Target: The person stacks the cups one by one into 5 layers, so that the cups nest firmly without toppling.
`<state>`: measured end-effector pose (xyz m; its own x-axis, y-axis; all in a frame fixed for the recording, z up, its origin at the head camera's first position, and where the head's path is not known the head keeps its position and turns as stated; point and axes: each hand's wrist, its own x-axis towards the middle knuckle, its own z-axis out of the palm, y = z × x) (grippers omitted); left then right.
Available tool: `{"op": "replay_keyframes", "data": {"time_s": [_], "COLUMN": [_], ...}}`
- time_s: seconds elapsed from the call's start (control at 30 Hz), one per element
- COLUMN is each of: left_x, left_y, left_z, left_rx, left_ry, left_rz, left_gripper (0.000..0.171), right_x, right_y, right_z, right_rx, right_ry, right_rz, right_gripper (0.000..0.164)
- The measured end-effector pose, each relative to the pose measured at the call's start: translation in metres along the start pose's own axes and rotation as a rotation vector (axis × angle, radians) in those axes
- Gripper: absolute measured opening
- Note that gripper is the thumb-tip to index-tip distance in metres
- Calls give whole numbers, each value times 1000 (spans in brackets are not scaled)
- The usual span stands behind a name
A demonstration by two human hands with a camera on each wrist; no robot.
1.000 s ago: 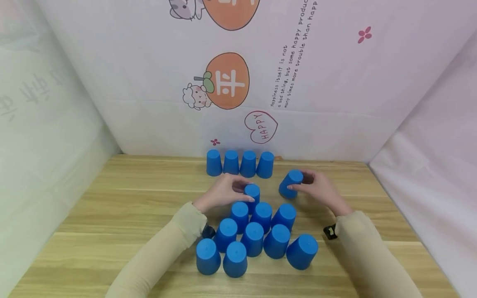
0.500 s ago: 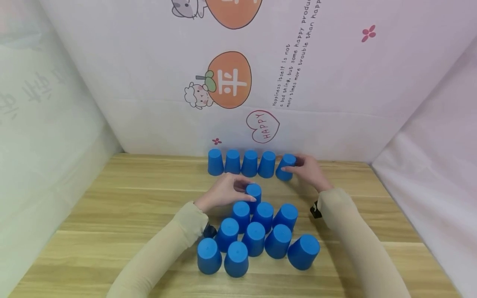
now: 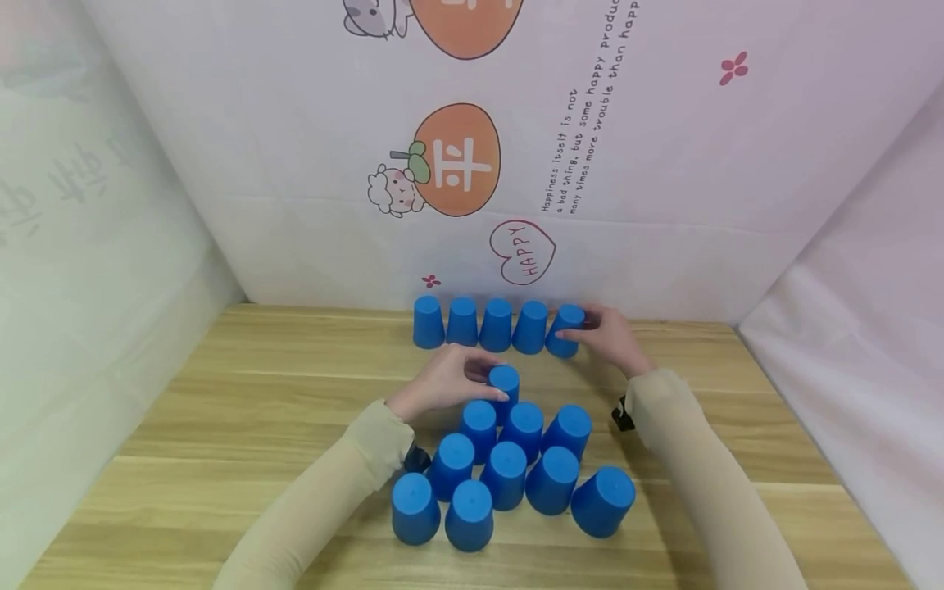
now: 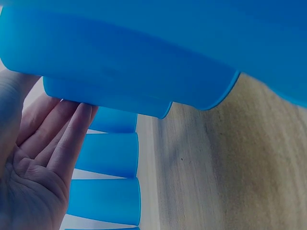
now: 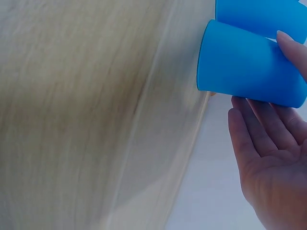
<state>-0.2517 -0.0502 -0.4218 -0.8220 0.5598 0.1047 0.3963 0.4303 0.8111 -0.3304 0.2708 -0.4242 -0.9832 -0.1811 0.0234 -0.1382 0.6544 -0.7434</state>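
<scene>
Blue cups stand upside down on a wooden table, some in a row along the back and others in a group nearer the front. My right hand holds the rightmost back-row cup, thumb in front and fingers behind; the right wrist view shows this cup beside its neighbour. My left hand pinches the cup at the far tip of the front group, thumb across its near side. In the left wrist view the left-hand fingers touch a cup from behind.
Several back-row cups stand close to the white printed backdrop. Front-group cups lie between my forearms, with one leaning cup at the right. White cloth walls bound both sides of the wooden table.
My right hand has moved away from me and leftward with its cup, which now stands at the right end of the back row. The left hand stays on its cup.
</scene>
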Motion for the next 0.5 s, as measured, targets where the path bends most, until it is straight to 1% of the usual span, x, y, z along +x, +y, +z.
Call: {"op": "replay_keyframes", "data": {"time_s": [0.1, 0.2, 0.33, 0.5], "left_x": [0, 0, -2, -1], "left_y": [0, 1, 3, 2], "left_z": [1, 0, 0, 0], "left_rx": [-6, -16, -20, -17], "left_ry": [2, 4, 4, 3], "left_rz": [9, 21, 27, 19], "left_gripper": [47, 47, 47, 47], "right_x": [-3, -10, -27, -52], "right_y": [3, 2, -5, -14], "right_z": [-2, -6, -15, -26], "right_rx": [12, 19, 33, 42], "right_ry": [9, 22, 27, 14], "right_rz": [-29, -72, -106, -137], "right_gripper": [67, 68, 71, 76]}}
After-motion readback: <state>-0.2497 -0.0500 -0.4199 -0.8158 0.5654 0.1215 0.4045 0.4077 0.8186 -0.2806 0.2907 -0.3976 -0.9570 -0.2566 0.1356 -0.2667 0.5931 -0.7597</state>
